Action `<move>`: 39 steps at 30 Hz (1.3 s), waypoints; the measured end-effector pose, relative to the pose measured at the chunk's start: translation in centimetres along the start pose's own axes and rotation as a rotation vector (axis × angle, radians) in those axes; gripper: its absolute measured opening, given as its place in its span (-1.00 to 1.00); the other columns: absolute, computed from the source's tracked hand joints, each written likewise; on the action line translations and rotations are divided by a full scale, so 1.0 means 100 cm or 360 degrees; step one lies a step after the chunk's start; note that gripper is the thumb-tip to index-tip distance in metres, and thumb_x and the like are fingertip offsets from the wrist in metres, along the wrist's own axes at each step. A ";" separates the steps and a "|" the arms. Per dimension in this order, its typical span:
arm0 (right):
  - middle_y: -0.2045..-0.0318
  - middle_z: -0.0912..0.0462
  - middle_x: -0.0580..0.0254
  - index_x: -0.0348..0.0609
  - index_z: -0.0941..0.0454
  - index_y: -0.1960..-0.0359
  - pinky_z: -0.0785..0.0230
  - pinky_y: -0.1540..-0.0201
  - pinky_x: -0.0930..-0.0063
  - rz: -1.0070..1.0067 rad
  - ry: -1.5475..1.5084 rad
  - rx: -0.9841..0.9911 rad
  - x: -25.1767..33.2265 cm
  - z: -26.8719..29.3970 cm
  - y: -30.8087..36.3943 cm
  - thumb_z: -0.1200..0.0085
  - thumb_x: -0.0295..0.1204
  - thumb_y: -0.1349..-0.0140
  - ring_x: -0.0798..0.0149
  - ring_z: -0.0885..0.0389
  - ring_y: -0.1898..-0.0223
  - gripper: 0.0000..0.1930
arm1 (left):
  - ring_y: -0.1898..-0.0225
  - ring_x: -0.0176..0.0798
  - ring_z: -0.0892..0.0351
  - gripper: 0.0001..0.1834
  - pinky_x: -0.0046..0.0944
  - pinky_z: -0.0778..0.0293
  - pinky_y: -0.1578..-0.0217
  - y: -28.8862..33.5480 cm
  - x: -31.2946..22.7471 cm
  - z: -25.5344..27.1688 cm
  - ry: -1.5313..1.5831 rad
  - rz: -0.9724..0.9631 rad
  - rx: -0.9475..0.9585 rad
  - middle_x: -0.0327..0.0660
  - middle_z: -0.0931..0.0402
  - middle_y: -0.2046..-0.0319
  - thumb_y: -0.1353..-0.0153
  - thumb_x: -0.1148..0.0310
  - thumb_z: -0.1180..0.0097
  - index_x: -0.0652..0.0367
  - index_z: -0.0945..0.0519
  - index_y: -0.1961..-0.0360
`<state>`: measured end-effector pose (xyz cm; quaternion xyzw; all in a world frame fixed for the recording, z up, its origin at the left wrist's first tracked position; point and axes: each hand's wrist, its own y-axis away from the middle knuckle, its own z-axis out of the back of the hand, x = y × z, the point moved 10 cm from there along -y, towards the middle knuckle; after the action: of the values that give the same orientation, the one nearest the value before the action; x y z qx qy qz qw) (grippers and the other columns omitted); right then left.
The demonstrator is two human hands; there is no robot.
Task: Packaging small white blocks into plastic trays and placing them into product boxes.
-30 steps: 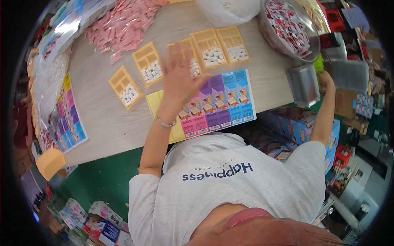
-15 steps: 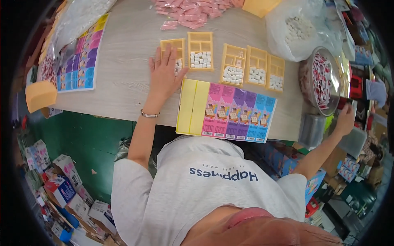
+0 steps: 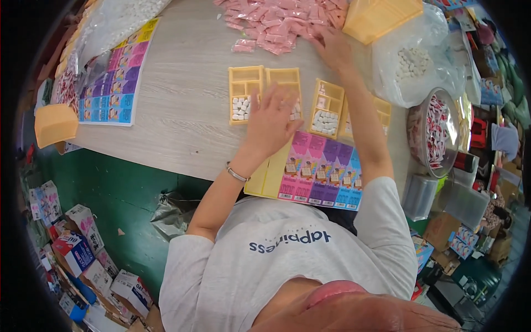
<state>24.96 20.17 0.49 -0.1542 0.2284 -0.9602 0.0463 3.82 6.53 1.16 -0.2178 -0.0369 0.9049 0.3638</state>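
My left hand (image 3: 270, 123) lies palm down over a pale yellow compartment tray (image 3: 283, 76), its fingers spread and slightly blurred, hiding most of the white cube-like pieces inside. Left of it, another yellow tray (image 3: 246, 74) has white pieces (image 3: 241, 109) in its near compartment. My right hand (image 3: 333, 48) reaches to the near right edge of a heap of small pink packets (image 3: 276, 25); its fingers look apart, touching packets. Under my right forearm, more yellow trays are partly covered; one beside it, a yellow tray (image 3: 321, 99), shows white pieces and a small pinkish item.
A colourful printed card sheet (image 3: 319, 169) lies at the table's front edge. To the right stand a metal bowl (image 3: 453, 130) of red-and-white packets and a clear bag (image 3: 387, 61) of white pieces. Stacked yellow trays (image 3: 381, 19) are far right; another printed sheet (image 3: 113, 88) is left.
My right hand has swung from beside the metal bowl to the pink packets. My left hand has shifted right, from the leftmost tray to the one beside it. The view has shifted slightly.
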 end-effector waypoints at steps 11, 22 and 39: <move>0.33 -0.71 0.25 -0.02 -0.74 0.21 -0.53 0.15 0.29 0.0352 -0.0115 -0.0376 0.059 0.076 0.041 -0.29 -0.45 -0.13 0.17 -0.66 0.34 -0.82 | -0.45 -0.02 -0.14 -0.23 0.29 0.09 -0.40 0.021 0.090 0.027 -0.0023 0.0250 -0.0140 -0.18 -0.35 -0.32 -0.23 -0.09 -0.17 0.09 -0.37 -0.37; 0.17 -0.70 0.18 0.05 -0.71 0.13 -0.46 -0.07 0.12 0.0378 -0.0203 0.0008 0.085 0.051 0.045 -0.20 -0.37 -0.20 0.04 -0.61 0.02 -0.79 | -0.39 -0.03 -0.23 -0.22 0.23 0.07 -0.41 0.020 0.083 0.028 -0.0107 0.0139 -0.0178 -0.15 -0.34 -0.30 -0.24 -0.10 -0.17 0.12 -0.33 -0.37; 0.29 -0.64 0.16 -0.13 -0.66 0.25 -0.47 0.06 0.16 0.0543 -0.0156 0.0140 0.170 0.007 0.023 -0.15 -0.34 -0.28 0.01 -0.60 0.11 -0.85 | -0.34 0.00 -0.19 -0.05 0.15 0.03 -0.39 0.022 0.092 0.035 0.0021 0.0286 -0.0347 -0.02 -0.31 -0.23 -0.06 -0.15 -0.32 0.28 -0.27 -0.30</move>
<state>9.07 15.07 4.74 -0.1575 0.2065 -0.9388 0.2263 -4.98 11.44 0.48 -0.2645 -0.1129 0.9230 0.2557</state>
